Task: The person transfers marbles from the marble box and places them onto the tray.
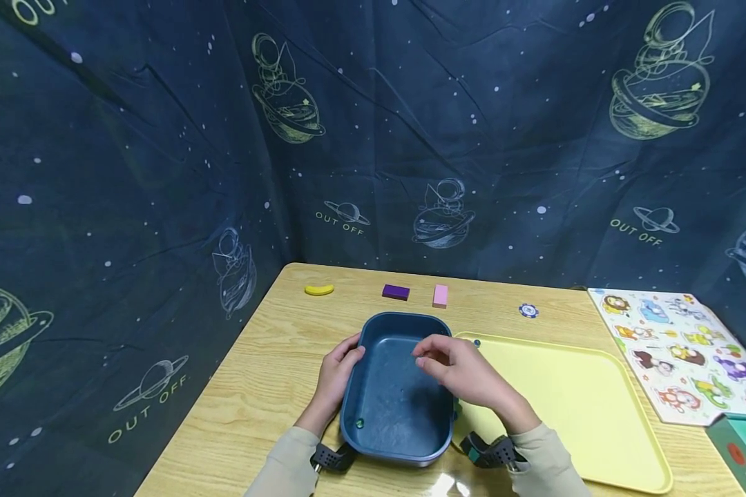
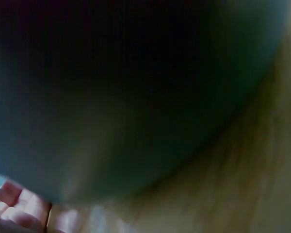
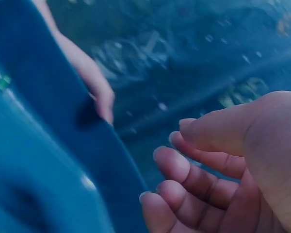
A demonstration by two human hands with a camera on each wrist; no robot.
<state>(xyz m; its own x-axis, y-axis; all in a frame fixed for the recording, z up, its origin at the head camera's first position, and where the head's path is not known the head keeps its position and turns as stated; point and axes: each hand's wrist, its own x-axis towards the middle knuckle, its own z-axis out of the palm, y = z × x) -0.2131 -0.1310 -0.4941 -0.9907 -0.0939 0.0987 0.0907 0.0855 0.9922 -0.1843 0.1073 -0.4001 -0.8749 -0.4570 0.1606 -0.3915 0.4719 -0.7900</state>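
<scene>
A deep blue plastic bin (image 1: 398, 386) with rounded corners is in front of me. My left hand (image 1: 338, 373) grips its left rim, thumb over the edge and fingers outside. A small green marble (image 1: 360, 423) lies inside at the bin's near left. My right hand (image 1: 456, 366) hovers over the bin's right side; in the right wrist view its fingers (image 3: 172, 194) are loosely bent, with nothing seen between them and the thumb. The bin's dark outer wall (image 2: 111, 121) fills most of the left wrist view. Beyond the right hand, a dark blue marble (image 1: 476, 343) sits at the yellow tray's corner.
The yellow tray (image 1: 572, 407) lies right of the bin. Behind are a toy banana (image 1: 319, 290), a purple block (image 1: 396, 292), a pink block (image 1: 440, 296) and a poker chip (image 1: 528, 310). An animal puzzle board (image 1: 684, 352) and a green box (image 1: 742, 449) are at far right.
</scene>
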